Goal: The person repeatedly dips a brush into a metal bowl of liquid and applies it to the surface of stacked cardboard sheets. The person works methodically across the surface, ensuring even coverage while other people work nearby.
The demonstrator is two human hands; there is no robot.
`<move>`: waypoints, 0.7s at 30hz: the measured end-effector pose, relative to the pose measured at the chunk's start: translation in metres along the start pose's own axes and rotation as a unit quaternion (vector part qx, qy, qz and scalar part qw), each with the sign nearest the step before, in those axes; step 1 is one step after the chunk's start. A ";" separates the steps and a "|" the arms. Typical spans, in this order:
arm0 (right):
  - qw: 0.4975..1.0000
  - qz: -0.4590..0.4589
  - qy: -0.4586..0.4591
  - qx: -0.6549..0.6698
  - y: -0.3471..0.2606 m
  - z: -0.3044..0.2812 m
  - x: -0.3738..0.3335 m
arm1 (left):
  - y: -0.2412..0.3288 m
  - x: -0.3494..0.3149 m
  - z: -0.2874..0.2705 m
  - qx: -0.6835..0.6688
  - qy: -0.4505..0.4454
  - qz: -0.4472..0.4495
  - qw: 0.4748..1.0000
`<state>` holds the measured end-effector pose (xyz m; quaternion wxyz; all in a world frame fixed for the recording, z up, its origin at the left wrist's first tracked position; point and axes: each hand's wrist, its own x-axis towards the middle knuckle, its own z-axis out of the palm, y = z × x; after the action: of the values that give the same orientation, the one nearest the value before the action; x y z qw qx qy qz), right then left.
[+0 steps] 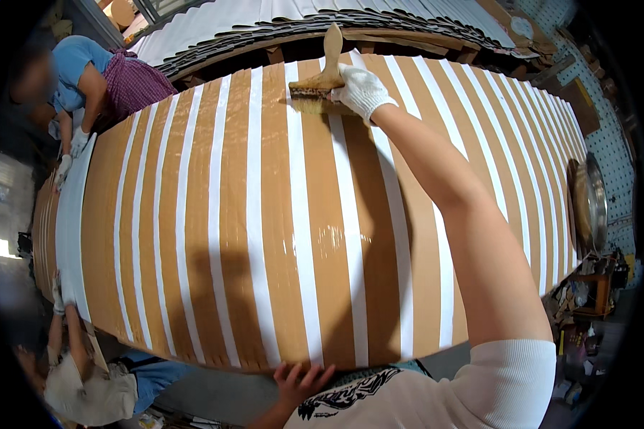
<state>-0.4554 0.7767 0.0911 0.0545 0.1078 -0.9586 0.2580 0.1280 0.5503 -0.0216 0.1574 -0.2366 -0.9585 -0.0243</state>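
My right hand (363,89), in a white knit glove, grips a wide flat brush (331,63) with a wooden handle. The brush stands handle up, its pale bristles on or just over the far part of the striped surface. That surface is a stack of overlapping brown sheets (379,300) with white strips (304,264) showing between them. Wet, shiny patches lie on the sheets left of and below the brush. At the near edge my bare left hand (302,382) rests with its fingers apart, holding nothing.
Two people with white gloves (81,139) handle a white sheet (71,222) at the left end. A round metal pan (592,204) stands at the right end. Behind, a rack (408,41) carries layered white sheets (265,21). Clutter (579,343) lies at lower right.
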 end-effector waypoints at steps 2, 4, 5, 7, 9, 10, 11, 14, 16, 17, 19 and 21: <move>0.999 -0.018 0.029 -0.015 0.002 0.008 0.031 | 0.002 -0.010 0.006 0.031 -0.008 -0.011 0.999; 0.995 -0.067 0.065 -0.017 0.013 0.018 0.056 | 0.010 -0.020 0.006 0.035 -0.027 -0.020 0.999; 0.993 -0.078 0.092 -0.019 0.015 0.024 0.063 | 0.015 -0.025 0.010 0.046 -0.027 -0.041 0.998; 0.989 -0.064 0.109 -0.076 0.018 0.034 0.073 | 0.005 -0.023 0.007 0.044 -0.041 -0.008 0.998; 0.976 -0.095 0.158 -0.112 0.033 0.048 0.072 | -0.001 -0.016 0.009 0.054 -0.008 0.004 0.999; 0.969 -0.106 0.185 -0.121 0.034 0.054 0.056 | -0.002 -0.011 0.002 0.046 -0.023 0.006 0.999; 0.970 -0.115 0.183 -0.111 0.041 0.052 0.041 | -0.005 -0.005 -0.002 0.037 -0.038 0.011 0.999; 0.985 -0.117 0.088 -0.091 0.018 0.028 -0.030 | 0.002 0.006 -0.002 -0.055 -0.011 -0.043 0.998; 0.947 -0.281 0.063 -0.142 0.034 0.017 -0.088 | -0.005 0.013 0.000 -0.053 0.025 -0.013 0.998; 0.920 -0.373 0.045 -0.112 0.002 -0.006 -0.136 | -0.002 0.015 -0.002 -0.053 0.026 -0.024 0.998; 0.944 -0.322 -0.024 -0.074 0.011 -0.012 -0.215 | 0.000 0.019 -0.001 -0.050 0.048 -0.015 0.997; 0.958 -0.274 -0.074 -0.047 -0.003 -0.039 -0.298 | 0.000 0.014 0.008 -0.039 0.083 -0.007 0.996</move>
<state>-0.1636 0.8476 0.0783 0.0573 0.3819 -0.9048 0.1795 0.1135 0.5575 -0.0245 0.2270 -0.2328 -0.9421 -0.0821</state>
